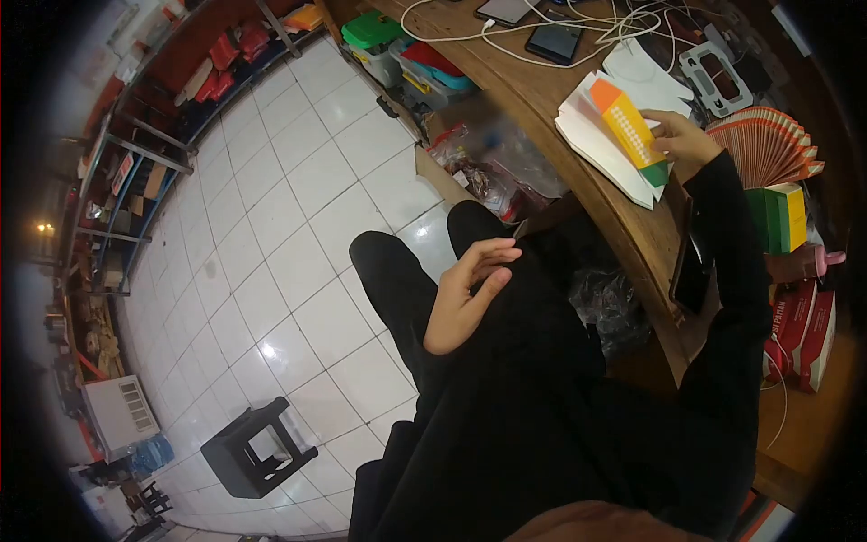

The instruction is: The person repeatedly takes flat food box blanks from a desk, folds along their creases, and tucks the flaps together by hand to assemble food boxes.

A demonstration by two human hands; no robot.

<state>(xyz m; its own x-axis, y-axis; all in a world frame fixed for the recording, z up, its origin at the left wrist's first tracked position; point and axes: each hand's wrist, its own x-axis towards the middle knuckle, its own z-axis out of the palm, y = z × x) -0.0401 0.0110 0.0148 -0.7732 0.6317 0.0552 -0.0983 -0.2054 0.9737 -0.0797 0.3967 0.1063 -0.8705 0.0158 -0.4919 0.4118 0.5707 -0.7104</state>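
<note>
My left hand (470, 294) hovers above my dark-clothed lap, its fingers apart and slightly curled, holding nothing. On the wooden table, my right hand (682, 140) grips the right edge of a flat yellow, orange and green packet (629, 128), fingers bent round it. The packet lies tilted over white folded papers (591, 144) near the table's edge. Right of my right hand stands a fanned stack of orange-edged cards (763, 149). Below that stack is a green and yellow box (777, 219), close to my right sleeve.
Phones (554, 41) and white cables (452, 38) lie at the table's far end. A grey metal frame (715, 79) is behind my right hand. Plastic bins (433, 68) stand beside the table. A black stool (257, 449) rests on the tiled floor, with shelves (144, 149) at left.
</note>
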